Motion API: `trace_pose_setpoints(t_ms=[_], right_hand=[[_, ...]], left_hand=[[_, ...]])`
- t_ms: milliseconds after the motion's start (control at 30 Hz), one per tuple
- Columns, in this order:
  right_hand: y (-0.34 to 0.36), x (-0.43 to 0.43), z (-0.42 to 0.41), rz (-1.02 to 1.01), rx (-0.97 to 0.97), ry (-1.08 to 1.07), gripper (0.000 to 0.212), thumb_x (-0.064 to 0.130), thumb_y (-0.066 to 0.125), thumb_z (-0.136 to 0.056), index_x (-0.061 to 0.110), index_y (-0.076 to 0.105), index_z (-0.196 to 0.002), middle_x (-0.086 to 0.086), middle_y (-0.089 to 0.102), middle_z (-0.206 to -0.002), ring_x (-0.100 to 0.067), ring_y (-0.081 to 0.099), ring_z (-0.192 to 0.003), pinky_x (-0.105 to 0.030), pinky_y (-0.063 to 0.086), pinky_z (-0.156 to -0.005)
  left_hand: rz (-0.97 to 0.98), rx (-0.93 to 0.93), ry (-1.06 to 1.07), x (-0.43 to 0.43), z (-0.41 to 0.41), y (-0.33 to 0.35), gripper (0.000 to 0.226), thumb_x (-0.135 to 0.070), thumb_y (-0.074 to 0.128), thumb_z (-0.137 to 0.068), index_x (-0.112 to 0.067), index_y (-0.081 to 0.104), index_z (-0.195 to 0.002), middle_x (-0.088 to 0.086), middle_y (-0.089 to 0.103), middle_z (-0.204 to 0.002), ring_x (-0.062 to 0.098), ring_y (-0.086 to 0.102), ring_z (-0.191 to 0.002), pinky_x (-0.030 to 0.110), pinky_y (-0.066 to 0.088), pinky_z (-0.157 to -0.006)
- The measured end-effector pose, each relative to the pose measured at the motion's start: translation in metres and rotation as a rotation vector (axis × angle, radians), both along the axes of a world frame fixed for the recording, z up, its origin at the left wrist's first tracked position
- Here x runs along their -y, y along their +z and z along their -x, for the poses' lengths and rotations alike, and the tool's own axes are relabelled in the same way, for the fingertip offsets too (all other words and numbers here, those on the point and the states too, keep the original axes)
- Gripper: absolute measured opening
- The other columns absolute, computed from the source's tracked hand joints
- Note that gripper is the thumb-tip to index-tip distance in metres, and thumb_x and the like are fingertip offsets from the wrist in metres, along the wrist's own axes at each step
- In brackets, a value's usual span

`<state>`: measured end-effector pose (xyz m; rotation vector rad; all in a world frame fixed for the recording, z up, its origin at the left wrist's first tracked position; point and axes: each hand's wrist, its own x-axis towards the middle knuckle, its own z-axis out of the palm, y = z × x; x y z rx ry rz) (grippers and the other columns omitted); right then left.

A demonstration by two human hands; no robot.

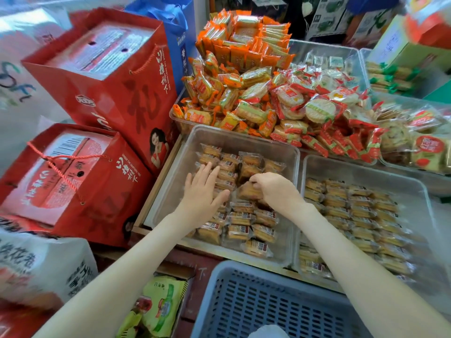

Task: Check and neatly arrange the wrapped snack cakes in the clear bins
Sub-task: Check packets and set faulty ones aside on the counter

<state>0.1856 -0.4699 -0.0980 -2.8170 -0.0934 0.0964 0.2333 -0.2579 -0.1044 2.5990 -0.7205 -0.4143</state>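
The right hand (273,189) pinches one wrapped cake (247,192) between curled fingers and thumb. The cake sits tilted on top of the others, near the middle of a clear bin (168,181). Just left of it, the left hand (202,189) lies palm down on the cakes (244,223), fingers straight and slightly spread, their tips reaching the far left rows. The cakes under and around both hands are brown, in clear wrappers with barcode labels. Those just beyond the right hand look jumbled, while those nearer the wrists lie in flatter rows.

Right of the right forearm stands a second bin (366,170), just beside the first, with paler cakes (353,211) packed in tidy rows.

Beyond the fingertips, further bins hold a heap of orange-wrapped crackers (231,93) and, to its right, red-wrapped round crackers (317,108). Left of the left hand, red bags (109,81) with cord handles stand one behind the other beside the bin, and a blue bag (170,18) is behind them. Between the forearms, nearest the person, is a blue slotted basket (256,301). Below the left forearm lies a green packet (158,308), and farther left a white sack (36,264).
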Motion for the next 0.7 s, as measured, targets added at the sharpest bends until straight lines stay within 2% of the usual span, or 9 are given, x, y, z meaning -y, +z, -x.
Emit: trace_pose_setpoints(t_ms=[67,133,233,300,400,467,533,633,700], right_hand=[[0.023,-0.001,0.019,-0.234,0.121,-0.145,0.029,-0.001,0.051,-0.094,0.009,0.065,-0.118,-0.002,0.067,-0.111,-0.017,0.061,-0.104,-0.011,0.043,-0.088],[0.049,-0.004,0.041,-0.497,0.179,-0.308,0.023,0.001,0.052,-0.095,0.010,0.069,-0.109,0.005,0.065,-0.102,-0.009,0.060,-0.092,-0.001,0.040,-0.078],[0.080,-0.010,0.077,-0.852,0.113,-0.457,0.021,0.003,0.049,-0.098,0.013,0.067,-0.104,0.004,0.067,-0.101,-0.001,0.062,-0.088,-0.006,0.046,-0.069],[0.088,-0.015,0.100,-1.007,0.120,-0.538,0.016,0.006,0.049,-0.099,0.014,0.062,-0.103,-0.001,0.069,-0.099,-0.005,0.066,-0.087,-0.015,0.053,-0.068],[0.087,-0.024,0.129,-1.010,0.187,-0.684,0.011,0.013,0.050,-0.099,0.016,0.061,-0.098,-0.004,0.070,-0.096,-0.014,0.069,-0.087,-0.031,0.059,-0.074],[0.084,-0.031,0.146,-0.938,0.229,-0.729,0.013,0.015,0.051,-0.099,0.017,0.062,-0.094,-0.002,0.069,-0.095,-0.015,0.067,-0.090,-0.034,0.059,-0.077],[0.084,-0.037,0.162,-0.895,0.276,-0.755,0.015,0.016,0.050,-0.100,0.016,0.063,-0.092,-0.001,0.068,-0.090,-0.014,0.065,-0.087,-0.028,0.057,-0.074],[0.086,-0.046,0.182,-0.851,0.343,-0.794,0.017,0.015,0.048,-0.100,0.014,0.061,-0.089,0.000,0.065,-0.085,-0.011,0.061,-0.079,-0.013,0.050,-0.061],[0.087,-0.050,0.192,-0.855,0.368,-0.812,0.018,0.013,0.047,-0.100,0.014,0.061,-0.089,-0.001,0.064,-0.085,-0.012,0.060,-0.077,-0.015,0.049,-0.059]], left_hand=[[0.131,-0.091,0.064,0.002,0.013,0.012,0.067,-0.046,0.041,-0.101,-0.015,0.016,-0.155,0.002,0.007,-0.163,0.016,0.002,-0.150,0.037,0.001,-0.120],[0.321,-0.268,0.122,0.007,0.027,0.026,0.064,-0.043,0.050,-0.098,-0.017,0.028,-0.152,-0.002,0.028,-0.156,0.013,0.024,-0.144,0.035,0.020,-0.119],[0.644,-0.594,0.185,0.015,0.051,0.050,0.036,-0.033,0.058,-0.097,-0.017,0.055,-0.129,0.001,0.062,-0.129,0.011,0.059,-0.115,0.035,0.049,-0.102],[0.759,-0.627,0.211,0.019,0.069,0.066,0.016,-0.021,0.058,-0.097,-0.014,0.063,-0.111,0.005,0.069,-0.112,0.015,0.067,-0.103,0.032,0.056,-0.090],[0.793,-0.578,0.220,0.021,0.094,0.082,0.009,-0.017,0.064,-0.093,-0.014,0.064,-0.102,0.005,0.072,-0.103,0.017,0.071,-0.096,0.031,0.058,-0.083],[0.824,-0.594,0.233,0.019,0.111,0.088,0.011,-0.016,0.067,-0.090,-0.014,0.062,-0.100,0.006,0.072,-0.101,0.020,0.070,-0.097,0.034,0.058,-0.083],[0.848,-0.599,0.233,0.016,0.127,0.089,0.014,-0.014,0.068,-0.089,-0.014,0.059,-0.100,0.006,0.073,-0.101,0.020,0.070,-0.096,0.034,0.058,-0.082],[0.910,-0.627,0.230,0.010,0.151,0.093,0.015,-0.008,0.066,-0.090,-0.010,0.054,-0.099,0.007,0.074,-0.096,0.018,0.071,-0.089,0.034,0.060,-0.078],[0.907,-0.595,0.240,0.007,0.164,0.094,0.015,-0.007,0.067,-0.089,-0.010,0.055,-0.097,0.009,0.073,-0.096,0.019,0.071,-0.087,0.035,0.060,-0.077]])
